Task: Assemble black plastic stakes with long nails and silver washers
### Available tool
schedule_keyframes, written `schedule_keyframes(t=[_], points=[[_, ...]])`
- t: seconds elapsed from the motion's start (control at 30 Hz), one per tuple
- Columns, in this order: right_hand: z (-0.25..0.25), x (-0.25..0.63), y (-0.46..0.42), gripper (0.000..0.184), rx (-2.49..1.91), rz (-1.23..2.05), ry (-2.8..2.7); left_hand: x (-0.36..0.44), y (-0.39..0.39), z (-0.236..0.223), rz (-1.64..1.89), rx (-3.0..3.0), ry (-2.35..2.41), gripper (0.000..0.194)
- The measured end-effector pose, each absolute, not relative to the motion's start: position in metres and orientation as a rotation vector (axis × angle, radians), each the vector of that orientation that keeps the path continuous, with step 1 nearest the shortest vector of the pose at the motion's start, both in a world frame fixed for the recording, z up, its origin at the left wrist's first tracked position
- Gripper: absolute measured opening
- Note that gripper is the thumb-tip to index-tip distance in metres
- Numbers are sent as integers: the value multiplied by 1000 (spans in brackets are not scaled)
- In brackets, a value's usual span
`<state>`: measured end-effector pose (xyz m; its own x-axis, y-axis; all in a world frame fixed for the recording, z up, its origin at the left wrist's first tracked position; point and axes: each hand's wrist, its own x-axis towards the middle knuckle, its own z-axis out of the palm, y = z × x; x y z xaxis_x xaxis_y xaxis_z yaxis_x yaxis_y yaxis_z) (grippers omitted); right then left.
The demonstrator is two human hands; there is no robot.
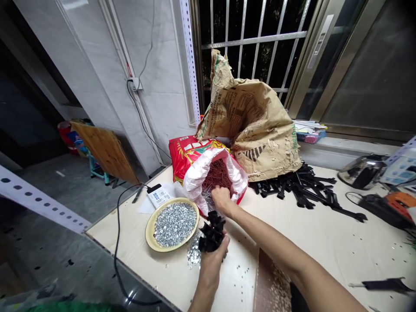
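My left hand (211,260) is closed round a bunch of black plastic parts (212,232), held just above the table. My right hand (221,198) reaches into the mouth of a red bag with a white liner (195,173), which is full of long reddish screws (218,175). Its fingers are curled among the screws, and what they pinch is hidden. A yellow plate (150,232) heaped with small silver nuts (174,223) sits left of both hands. More loose nuts (194,255) lie on the table beside my left hand.
A torn brown paper sack (256,125) stands behind the red bag, with a pile of black plastic parts (305,188) spilling to its right. A metal kettle (362,171) and an orange power tool (394,208) sit at far right. A black cable (117,242) hangs over the table's left edge.
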<state>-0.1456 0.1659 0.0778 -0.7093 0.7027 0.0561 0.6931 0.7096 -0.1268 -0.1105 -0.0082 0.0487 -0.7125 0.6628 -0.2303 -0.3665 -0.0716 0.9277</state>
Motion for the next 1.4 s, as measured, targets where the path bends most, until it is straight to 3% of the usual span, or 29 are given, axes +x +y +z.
schedule_keyframes(t=[0.27, 0.47, 0.63, 0.93, 1.13, 1.2, 1.33, 1.4], points=[[88, -103, 165, 31, -1034, 200, -2691, -121, -11, 47, 1840, 343, 1319, 33], [114, -50, 153, 33, -765, 803, -2232, -120, -8, 57, 1919, 322, 1225, 44], [137, -9, 143, 37, -685, 1141, -2387, -121, -4, 49, 1877, 494, 1393, 37], [177, 13, 142, 12, -424, 789, -2784, -115, -5, 51, 1669, 706, 1628, 27], [173, 7, 126, 17, -390, 686, -2999, -109, -1, 51, 1657, 686, 1535, 39], [173, 5, 113, 18, -473, 544, -3018, -108, 0, 50, 1681, 632, 1541, 38], [181, -4, 115, 37, -531, 298, -2820, -109, -10, 56, 1722, 546, 1619, 32], [177, -14, 134, 33, -603, 312, -2739, -110, -19, 63, 1692, 551, 1674, 31]])
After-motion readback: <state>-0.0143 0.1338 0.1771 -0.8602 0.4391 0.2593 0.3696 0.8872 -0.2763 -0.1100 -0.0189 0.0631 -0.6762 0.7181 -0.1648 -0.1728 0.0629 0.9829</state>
